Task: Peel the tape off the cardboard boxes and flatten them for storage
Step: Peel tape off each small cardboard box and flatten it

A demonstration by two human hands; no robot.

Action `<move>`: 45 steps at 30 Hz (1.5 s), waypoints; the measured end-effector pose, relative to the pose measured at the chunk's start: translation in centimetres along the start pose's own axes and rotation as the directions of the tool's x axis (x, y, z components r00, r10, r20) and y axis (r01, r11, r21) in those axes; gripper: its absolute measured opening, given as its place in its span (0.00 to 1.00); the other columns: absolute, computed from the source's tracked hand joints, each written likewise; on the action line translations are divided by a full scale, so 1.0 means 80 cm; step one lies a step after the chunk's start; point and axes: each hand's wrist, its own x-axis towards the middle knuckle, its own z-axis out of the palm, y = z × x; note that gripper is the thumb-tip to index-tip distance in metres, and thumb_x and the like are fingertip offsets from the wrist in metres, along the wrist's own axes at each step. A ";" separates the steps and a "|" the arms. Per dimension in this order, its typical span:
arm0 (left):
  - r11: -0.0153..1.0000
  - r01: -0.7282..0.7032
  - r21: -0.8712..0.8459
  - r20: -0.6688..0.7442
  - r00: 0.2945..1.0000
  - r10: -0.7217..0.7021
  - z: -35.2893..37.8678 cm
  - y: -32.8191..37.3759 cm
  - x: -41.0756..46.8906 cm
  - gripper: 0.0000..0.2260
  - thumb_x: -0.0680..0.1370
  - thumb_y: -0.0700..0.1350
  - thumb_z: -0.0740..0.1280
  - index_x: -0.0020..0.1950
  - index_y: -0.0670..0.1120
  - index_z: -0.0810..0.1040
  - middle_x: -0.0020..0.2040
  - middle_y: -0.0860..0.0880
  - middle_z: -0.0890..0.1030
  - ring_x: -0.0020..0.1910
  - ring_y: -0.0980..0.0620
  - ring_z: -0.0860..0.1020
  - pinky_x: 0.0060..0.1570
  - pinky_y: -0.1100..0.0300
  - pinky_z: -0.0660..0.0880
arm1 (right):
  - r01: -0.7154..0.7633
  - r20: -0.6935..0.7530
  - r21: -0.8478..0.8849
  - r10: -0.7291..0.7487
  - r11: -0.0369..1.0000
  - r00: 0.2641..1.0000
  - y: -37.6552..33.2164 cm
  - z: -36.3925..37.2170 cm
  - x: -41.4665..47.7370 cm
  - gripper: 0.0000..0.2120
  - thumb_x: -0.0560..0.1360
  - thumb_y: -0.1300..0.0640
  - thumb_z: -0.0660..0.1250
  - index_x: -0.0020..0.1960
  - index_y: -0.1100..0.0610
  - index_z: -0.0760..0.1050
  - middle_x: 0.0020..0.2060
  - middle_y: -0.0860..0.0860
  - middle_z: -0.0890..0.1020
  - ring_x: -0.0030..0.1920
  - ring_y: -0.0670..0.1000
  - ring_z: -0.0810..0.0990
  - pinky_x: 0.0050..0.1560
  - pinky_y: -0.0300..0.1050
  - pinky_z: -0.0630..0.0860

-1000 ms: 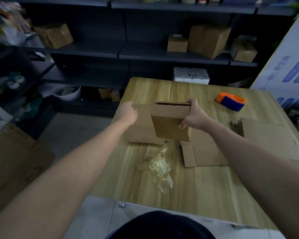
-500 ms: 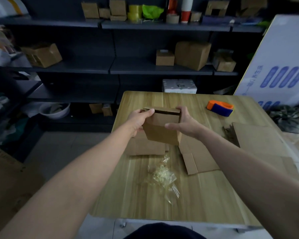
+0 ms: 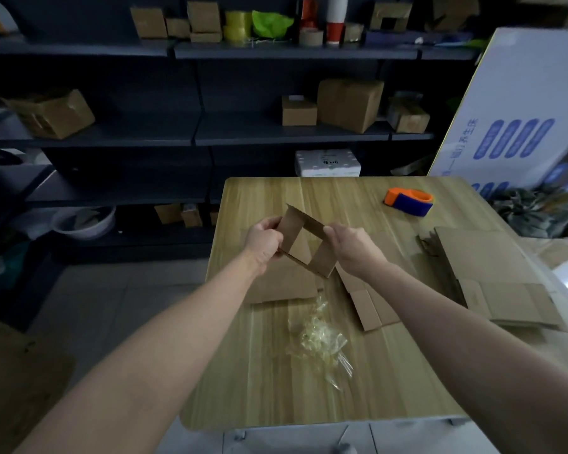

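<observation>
Both hands have a grip on one small cardboard box (image 3: 320, 257), held up off the counter (image 3: 276, 388) over its far left part. Left hand (image 3: 263, 240) curls round the left corner, right hand (image 3: 348, 247) pinches the right one. Box is open at both ends, so you look straight through it. It's skewed into a diamond, long diagonal running from upper left down to lower right, open end facing the camera.

Count, left to right:
- 1 flat cardboard piece (image 3: 282, 283) lying right below the hands
- 1 wad of clear peeled tape (image 3: 315, 335) nearer the front edge
- 1 more flattened piece (image 3: 371, 306) partly under the right forearm
- 1 orange and blue tape dispenser (image 3: 409, 199) at the back right
- 1 stack of flattened boxes (image 3: 492, 273) on the right edge, can't tell how many layers

Counter is light wood grain with rounded corners. Room is dim, grey tiled floor. Dark shelves (image 3: 112, 136) run along the back: one brown box on the left of the middle shelf, three on its right, and a jumble of small boxes and tape rolls up top. White basin (image 3: 82, 221) sits low on the left, and a big white carton with blue print (image 3: 522, 109) leans at the far right.
</observation>
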 end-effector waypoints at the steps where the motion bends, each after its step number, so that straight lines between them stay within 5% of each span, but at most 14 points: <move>1: 1.000 0.000 0.019 0.012 1.000 0.000 -0.001 -0.005 0.001 0.24 0.73 0.28 0.59 0.66 0.47 0.72 0.53 0.49 0.78 0.51 0.48 0.76 0.54 0.49 0.76 | -0.026 -0.011 -0.011 0.026 1.000 1.000 -0.002 0.000 -0.001 0.18 0.83 0.49 0.51 0.54 0.61 0.74 0.41 0.58 0.80 0.42 0.58 0.80 0.44 0.54 0.78; 5: 0.948 -0.066 0.312 0.019 0.998 0.064 -0.005 -0.015 0.010 0.27 0.69 0.35 0.74 0.66 0.44 0.72 0.58 0.49 0.78 0.57 0.48 0.76 0.59 0.52 0.75 | -0.050 0.011 -0.125 0.052 0.991 0.999 -0.009 0.003 -0.010 0.18 0.83 0.50 0.52 0.60 0.61 0.73 0.44 0.61 0.81 0.44 0.60 0.81 0.47 0.56 0.79; 8: 0.767 -0.090 0.635 -0.047 0.987 0.155 -0.001 -0.013 0.011 0.25 0.64 0.46 0.79 0.58 0.46 0.75 0.52 0.52 0.79 0.51 0.51 0.77 0.54 0.55 0.76 | -0.007 0.039 -0.179 0.014 0.984 0.999 -0.014 0.007 -0.017 0.16 0.83 0.52 0.53 0.60 0.61 0.73 0.43 0.59 0.81 0.43 0.59 0.81 0.45 0.55 0.80; 15: 0.674 -0.043 0.737 -0.196 0.941 0.275 0.017 -0.004 -0.006 0.21 0.64 0.48 0.77 0.53 0.47 0.75 0.48 0.49 0.80 0.46 0.48 0.79 0.42 0.54 0.79 | 0.165 0.077 -0.300 -0.149 0.939 0.986 -0.017 -0.010 -0.013 0.12 0.82 0.56 0.56 0.62 0.57 0.72 0.44 0.55 0.80 0.42 0.54 0.81 0.43 0.49 0.81; 19: 0.760 -0.038 0.648 -0.282 0.916 0.286 0.035 0.003 -0.023 0.10 0.69 0.48 0.73 0.46 0.47 0.77 0.42 0.50 0.80 0.40 0.52 0.78 0.32 0.62 0.72 | 0.101 -0.072 -0.115 -0.110 0.988 0.991 0.004 -0.019 -0.008 0.17 0.79 0.46 0.60 0.59 0.57 0.74 0.43 0.53 0.81 0.42 0.53 0.81 0.43 0.50 0.80; 25: 0.832 -0.115 0.542 -0.319 0.888 0.331 0.062 0.007 -0.046 0.10 0.76 0.47 0.68 0.54 0.43 0.81 0.48 0.49 0.82 0.42 0.54 0.77 0.35 0.67 0.69 | -0.115 -0.113 0.217 0.142 0.969 0.983 0.023 -0.034 -0.009 0.40 0.66 0.45 0.76 0.69 0.58 0.62 0.65 0.55 0.70 0.61 0.55 0.74 0.52 0.43 0.73; 32: 0.874 -0.261 0.410 -0.278 0.877 0.392 0.081 0.000 -0.055 0.11 0.80 0.45 0.63 0.56 0.40 0.80 0.40 0.49 0.79 0.35 0.60 0.73 0.37 0.69 0.70 | -0.145 -0.103 0.339 0.190 0.930 0.976 0.043 -0.045 -0.011 0.32 0.68 0.56 0.74 0.67 0.59 0.64 0.60 0.54 0.68 0.51 0.51 0.72 0.45 0.41 0.74; 38: 0.923 -0.214 0.321 -0.354 0.876 0.326 0.088 -0.014 -0.042 0.16 0.82 0.44 0.58 0.35 0.44 0.72 0.29 0.50 0.70 0.27 0.55 0.67 0.29 0.64 0.65 | -0.107 0.020 0.456 0.109 0.884 0.994 0.058 -0.055 -0.022 0.29 0.72 0.64 0.67 0.71 0.59 0.64 0.61 0.56 0.73 0.50 0.53 0.80 0.45 0.40 0.79; 41: 0.952 -0.206 0.228 -0.439 0.851 0.289 0.093 -0.010 -0.037 0.16 0.82 0.44 0.56 0.35 0.45 0.71 0.32 0.50 0.71 0.31 0.55 0.70 0.34 0.64 0.67 | -0.005 0.136 0.350 -0.045 0.937 0.990 0.058 -0.057 -0.032 0.27 0.72 0.68 0.65 0.70 0.59 0.68 0.63 0.55 0.75 0.62 0.54 0.75 0.57 0.42 0.73; 43: 0.978 -0.182 0.100 -0.503 0.839 0.208 0.094 -0.007 -0.031 0.15 0.82 0.43 0.55 0.37 0.44 0.72 0.36 0.49 0.73 0.36 0.53 0.73 0.40 0.62 0.70 | 0.005 0.268 0.384 -0.117 0.923 0.956 0.056 -0.054 -0.040 0.24 0.72 0.65 0.66 0.68 0.58 0.72 0.63 0.53 0.76 0.65 0.52 0.73 0.62 0.45 0.69; 45: 0.984 -0.162 -0.069 -0.516 0.850 0.104 0.090 -0.005 -0.024 0.14 0.82 0.42 0.56 0.39 0.44 0.73 0.40 0.46 0.77 0.44 0.48 0.77 0.46 0.57 0.75 | -0.035 0.251 0.464 -0.093 0.885 0.963 0.057 -0.051 -0.042 0.21 0.75 0.59 0.67 0.67 0.57 0.73 0.64 0.51 0.76 0.64 0.50 0.73 0.64 0.45 0.67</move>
